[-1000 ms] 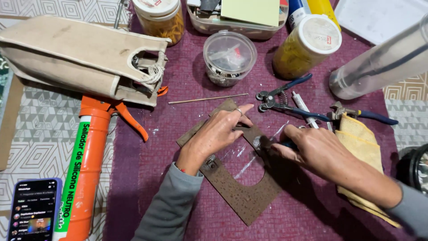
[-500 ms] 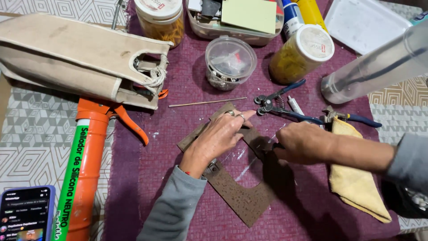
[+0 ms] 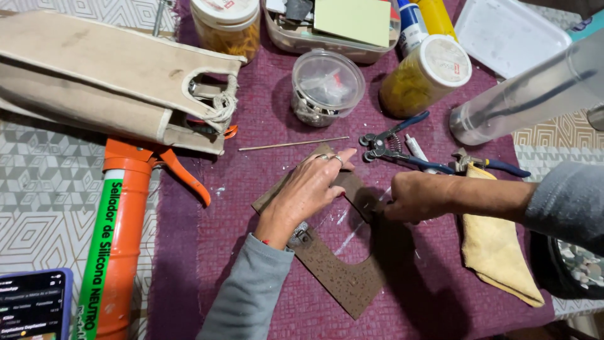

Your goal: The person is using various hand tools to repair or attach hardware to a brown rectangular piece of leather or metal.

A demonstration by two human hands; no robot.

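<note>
A flat brown speckled piece [image 3: 343,280] with a curved cut-out lies on the purple mat [image 3: 207,252], with a small metal hook fitting [image 3: 301,234] on it. My left hand [image 3: 311,189] rests on the piece's upper part, fingers curled over its far edge, pressing it down. My right hand [image 3: 418,196] is curled into a fist against the piece's right arm. Whatever its fingers hold is hidden. A clear sheet with white smears [image 3: 346,223] shows inside the cut-out.
An orange caulking gun with a sealant tube [image 3: 119,239], a canvas bag [image 3: 107,75] and a phone [image 3: 31,305] lie left. Behind are a thin stick [image 3: 292,144], a clear tub [image 3: 327,85], jars [image 3: 428,75], blue-handled pliers [image 3: 393,141] and a clear tube [image 3: 528,94]. A yellow cloth [image 3: 497,245] lies right.
My right hand has closed from spread fingers into a fist and its forearm has swung flatter, coming in from the right. My left hand stays on the brown piece.
</note>
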